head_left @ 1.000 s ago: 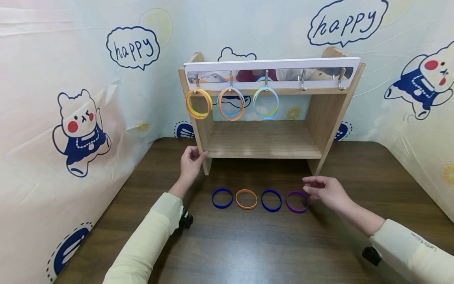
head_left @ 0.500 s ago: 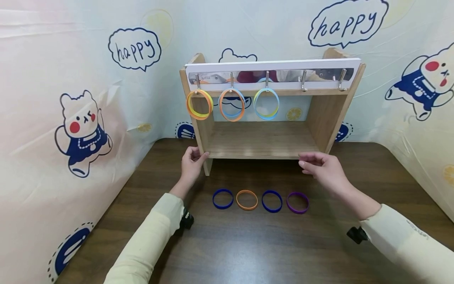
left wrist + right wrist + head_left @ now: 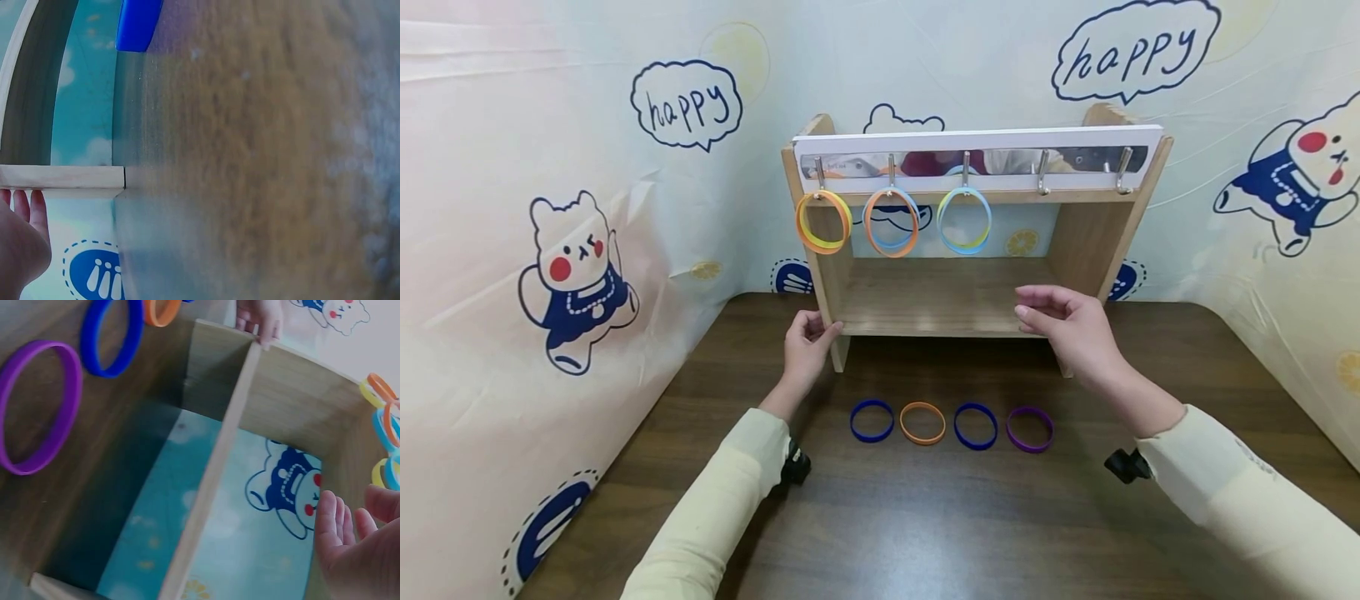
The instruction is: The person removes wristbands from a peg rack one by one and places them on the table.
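My left hand grips the lower left side panel of a wooden shelf, thumb on its front edge and fingers along the outside. My right hand hovers before the shelf's lower right part, fingers bent a little, holding nothing. On the table in front lie a row of silicone wristbands: a dark blue wristband, an orange wristband, another dark blue wristband and a purple wristband. Orange-and-yellow wristbands, orange-and-light-blue wristbands and light-blue-and-yellow wristbands hang in pairs from hooks.
Across the shelf's top front runs a white-edged hook rail. Its two right hooks, including the far right hook, carry nothing. A patterned cloth surrounds the dark wooden table at the back and sides.
My right hand has risen from beside the purple wristband, moving up and slightly left to the front of the shelf. My left hand keeps its grip, and the wristbands stay in place.
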A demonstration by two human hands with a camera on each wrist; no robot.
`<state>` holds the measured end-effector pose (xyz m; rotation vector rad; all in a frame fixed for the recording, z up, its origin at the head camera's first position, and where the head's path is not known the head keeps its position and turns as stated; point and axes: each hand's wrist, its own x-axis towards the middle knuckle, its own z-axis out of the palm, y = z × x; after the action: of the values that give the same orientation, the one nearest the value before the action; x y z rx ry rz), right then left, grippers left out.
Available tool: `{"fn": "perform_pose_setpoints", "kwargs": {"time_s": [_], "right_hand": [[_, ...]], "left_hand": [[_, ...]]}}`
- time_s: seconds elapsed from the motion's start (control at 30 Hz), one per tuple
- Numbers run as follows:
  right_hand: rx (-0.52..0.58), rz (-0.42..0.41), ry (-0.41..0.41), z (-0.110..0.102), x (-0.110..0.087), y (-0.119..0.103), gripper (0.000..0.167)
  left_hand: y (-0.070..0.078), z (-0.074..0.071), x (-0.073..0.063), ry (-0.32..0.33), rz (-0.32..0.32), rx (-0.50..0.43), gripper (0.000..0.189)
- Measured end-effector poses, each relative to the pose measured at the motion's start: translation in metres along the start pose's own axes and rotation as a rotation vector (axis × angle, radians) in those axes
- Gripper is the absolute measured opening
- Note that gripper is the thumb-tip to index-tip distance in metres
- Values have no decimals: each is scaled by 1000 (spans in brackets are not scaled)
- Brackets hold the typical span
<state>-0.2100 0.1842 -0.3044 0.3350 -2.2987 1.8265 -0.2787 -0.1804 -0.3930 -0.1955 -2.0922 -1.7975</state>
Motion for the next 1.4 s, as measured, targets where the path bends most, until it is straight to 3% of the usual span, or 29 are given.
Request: {"fn": "perform_pose_setpoints", "kwargs": {"time_s": [0.27, 0.63, 0.77, 0.93, 1.17, 1.4], "right_hand": [[179, -77, 36, 5, 10, -20, 24], [235, -187, 83, 14, 26, -45, 24], [253, -206, 86, 17, 31, -50, 25], [276, -219, 104, 21, 38, -52, 24], [279, -214, 103, 26, 46, -56, 28], [300, -177, 115, 30, 52, -55, 25]], "left_hand": [[0, 0, 0, -3, -10, -4, 29], [-1, 1, 1, 2, -1, -2, 28], [-17, 1, 7, 7, -14, -35, 30], [-33, 1, 13, 18, -26, -45, 34], [-35, 2, 12, 39, 10, -29, 30], [-34, 2, 12, 32, -4, -36, 32]]}}
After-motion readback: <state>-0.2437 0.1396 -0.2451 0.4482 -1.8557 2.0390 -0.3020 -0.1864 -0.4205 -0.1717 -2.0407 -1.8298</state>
